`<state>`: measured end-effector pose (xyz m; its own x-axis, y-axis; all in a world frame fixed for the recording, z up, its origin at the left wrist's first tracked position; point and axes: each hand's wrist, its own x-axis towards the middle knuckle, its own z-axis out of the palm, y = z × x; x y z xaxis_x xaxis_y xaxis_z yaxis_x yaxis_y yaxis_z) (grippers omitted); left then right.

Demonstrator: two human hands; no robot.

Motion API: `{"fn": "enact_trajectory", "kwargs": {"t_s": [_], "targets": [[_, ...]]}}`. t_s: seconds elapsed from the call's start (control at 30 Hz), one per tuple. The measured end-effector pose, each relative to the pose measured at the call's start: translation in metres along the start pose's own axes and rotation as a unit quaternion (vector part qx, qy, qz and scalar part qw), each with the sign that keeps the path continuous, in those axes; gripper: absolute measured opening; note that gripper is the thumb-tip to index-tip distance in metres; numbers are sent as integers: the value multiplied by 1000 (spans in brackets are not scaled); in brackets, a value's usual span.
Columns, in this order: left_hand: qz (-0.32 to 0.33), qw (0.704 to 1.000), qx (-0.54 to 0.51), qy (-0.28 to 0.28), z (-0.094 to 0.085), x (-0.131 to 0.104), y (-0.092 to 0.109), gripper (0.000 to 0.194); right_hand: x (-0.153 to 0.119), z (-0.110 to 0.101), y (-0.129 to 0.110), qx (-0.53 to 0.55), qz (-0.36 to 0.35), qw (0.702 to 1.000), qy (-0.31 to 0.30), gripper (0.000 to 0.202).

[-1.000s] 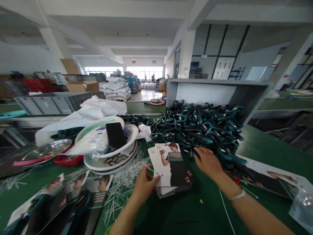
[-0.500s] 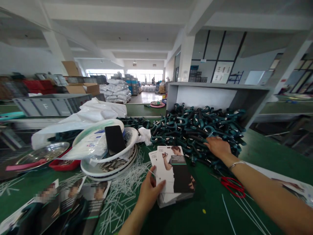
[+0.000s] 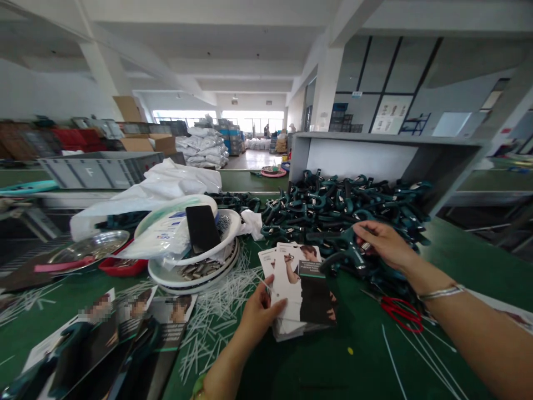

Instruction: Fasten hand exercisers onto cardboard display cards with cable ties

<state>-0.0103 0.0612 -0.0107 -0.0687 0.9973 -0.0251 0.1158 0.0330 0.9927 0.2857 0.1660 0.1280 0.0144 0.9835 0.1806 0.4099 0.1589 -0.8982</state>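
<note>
My right hand [image 3: 385, 244] is closed on a dark green hand grip strengthener [image 3: 347, 250], its metal spring showing by the fingers. This one is held up in front of a large heap of similar grip strengtheners [image 3: 316, 205]. My left hand [image 3: 260, 311] pinches the left edge of the top printed card [image 3: 287, 278] on a stack; a thin white plastic tie [image 3: 266, 286] sticks up by the fingers. At lower left, several more cards [image 3: 166, 328] lie overlapping, with grip strengtheners [image 3: 69, 355] on them.
Cut white tie pieces [image 3: 220, 294] litter the green table left of the cards. Red-handled scissors [image 3: 402, 314] and long ties lie at right. Stacked bowls with a phone [image 3: 202, 229] on top, a red tray [image 3: 122, 265] and a metal dish [image 3: 95, 247] stand left. A grey bin [image 3: 449, 150] backs the heap.
My right hand has lifted a grip strengthener off the heap and drawn it toward the cards. My left hand still pinches the card. The camera view has shifted slightly.
</note>
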Motion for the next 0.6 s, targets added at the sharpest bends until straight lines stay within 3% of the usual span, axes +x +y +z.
{"fn": "enact_trajectory", "kwargs": {"t_s": [0.1,0.17,0.2,0.27,0.37,0.5,0.6], "targets": [[-8,1000,-26,-8,-1,-3,-2,73,-4,18,-20,-114,-58,991,47,37],[-11,999,-51,-13,0,-4,-4,74,-2,21,-35,-262,-93,958,71,25],[-13,998,-67,-18,1,-4,-5,74,0,21,-42,-328,-89,939,47,21],[-17,995,-93,-30,3,-4,-7,76,3,26,-54,-407,-55,910,-64,20],[-19,993,-115,-34,6,-1,-11,78,4,53,-58,-429,-18,881,-201,19],[-5,991,-129,-22,8,0,-19,75,3,106,-41,-414,19,877,-242,26],[-10,989,-146,-16,8,-3,-19,75,0,121,-29,-381,39,890,-248,35]]}}
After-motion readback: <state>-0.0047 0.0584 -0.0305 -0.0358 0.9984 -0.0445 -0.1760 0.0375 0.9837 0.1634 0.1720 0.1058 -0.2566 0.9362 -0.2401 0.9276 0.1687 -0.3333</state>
